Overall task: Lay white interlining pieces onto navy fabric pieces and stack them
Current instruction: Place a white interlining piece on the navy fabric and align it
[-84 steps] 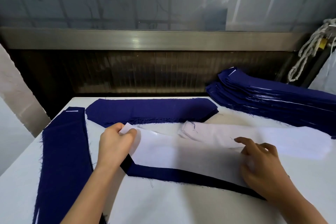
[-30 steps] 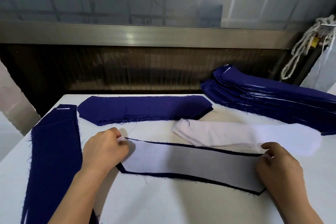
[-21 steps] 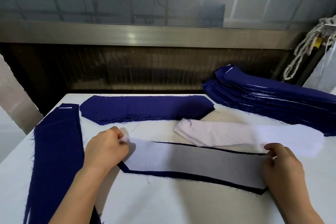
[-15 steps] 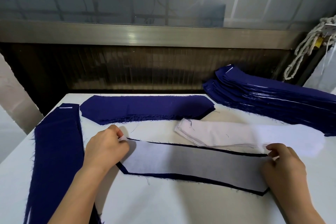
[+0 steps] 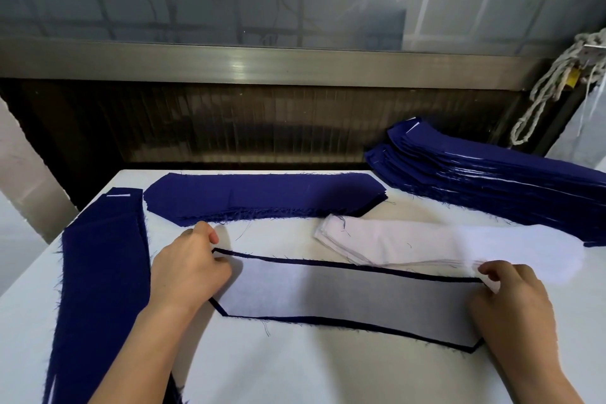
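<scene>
The fingers (image 5: 208, 233) of the left hand (image 5: 188, 267) are seen curled close together with the thumb laid against them. The left end of the interlining piece (image 5: 354, 295) is pinched beneath them, though the exact grip is hidden by the knuckles. The fingers (image 5: 500, 270) of the right hand (image 5: 511, 308) are likewise curled and closed. The right end of the same piece is pinched there, and a small white corner is lifted just under the fingertips.

Between the two hands the interlining piece is spread flat on the navy fabric piece (image 5: 471, 349), of which only a thin dark border is shown all round. This pair is laid near the front of the white table (image 5: 328, 377). Just behind it, against its far edge at the right, a pile of white interlining (image 5: 426, 243) is set. Further back a pile of navy pieces (image 5: 262, 193) is laid across the table, and a taller navy stack (image 5: 492, 177) is kept at the right rear. Long navy strips (image 5: 101, 272) are laid along the left side and are crossed by the left forearm. A knotted rope (image 5: 551, 82) is hung at the upper right.
</scene>
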Tool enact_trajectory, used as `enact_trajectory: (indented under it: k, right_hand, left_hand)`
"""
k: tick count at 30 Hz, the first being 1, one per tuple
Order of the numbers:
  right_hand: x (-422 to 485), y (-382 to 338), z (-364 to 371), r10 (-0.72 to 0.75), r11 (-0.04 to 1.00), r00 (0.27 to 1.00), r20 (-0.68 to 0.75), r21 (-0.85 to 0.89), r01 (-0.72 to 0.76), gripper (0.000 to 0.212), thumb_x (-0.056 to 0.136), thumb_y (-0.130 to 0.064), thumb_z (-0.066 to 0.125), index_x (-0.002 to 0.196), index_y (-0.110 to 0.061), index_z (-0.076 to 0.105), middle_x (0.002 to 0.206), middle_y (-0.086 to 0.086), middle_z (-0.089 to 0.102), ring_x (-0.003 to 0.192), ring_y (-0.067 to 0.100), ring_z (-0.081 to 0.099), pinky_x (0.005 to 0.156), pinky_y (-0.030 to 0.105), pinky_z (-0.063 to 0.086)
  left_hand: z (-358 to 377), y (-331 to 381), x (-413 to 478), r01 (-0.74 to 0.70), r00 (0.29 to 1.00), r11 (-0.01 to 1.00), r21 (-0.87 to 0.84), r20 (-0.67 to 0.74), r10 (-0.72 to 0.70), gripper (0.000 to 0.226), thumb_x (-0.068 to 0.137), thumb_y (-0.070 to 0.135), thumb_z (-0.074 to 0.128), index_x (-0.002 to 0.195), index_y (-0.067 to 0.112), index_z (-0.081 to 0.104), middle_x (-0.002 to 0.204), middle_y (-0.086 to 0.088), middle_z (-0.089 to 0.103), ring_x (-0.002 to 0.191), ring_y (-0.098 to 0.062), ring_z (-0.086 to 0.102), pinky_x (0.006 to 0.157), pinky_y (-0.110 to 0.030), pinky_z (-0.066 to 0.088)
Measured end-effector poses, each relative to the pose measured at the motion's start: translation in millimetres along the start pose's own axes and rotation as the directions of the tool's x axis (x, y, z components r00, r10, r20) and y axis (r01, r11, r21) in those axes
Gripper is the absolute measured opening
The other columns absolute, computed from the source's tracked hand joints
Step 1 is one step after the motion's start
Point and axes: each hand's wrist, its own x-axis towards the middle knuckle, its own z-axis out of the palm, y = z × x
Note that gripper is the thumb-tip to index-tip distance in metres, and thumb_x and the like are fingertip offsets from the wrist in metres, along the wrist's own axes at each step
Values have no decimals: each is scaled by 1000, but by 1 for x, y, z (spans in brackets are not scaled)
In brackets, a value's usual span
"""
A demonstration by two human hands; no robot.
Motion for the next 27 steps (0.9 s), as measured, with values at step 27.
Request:
enact_trajectory:
  k: [27]
  right_hand:
    - [16, -113, 76, -435, 878, 864, 254, -93, 469, 13, 93, -10, 49, 98, -9, 61, 98, 5, 57, 90, 21, 52, 75, 29, 46]
  left_hand:
    - [29, 8, 2, -139, 990, 981, -133, -7, 139, 15, 87, 28, 59, 74, 33, 52, 53, 18, 56, 56, -1, 53, 48, -20, 29]
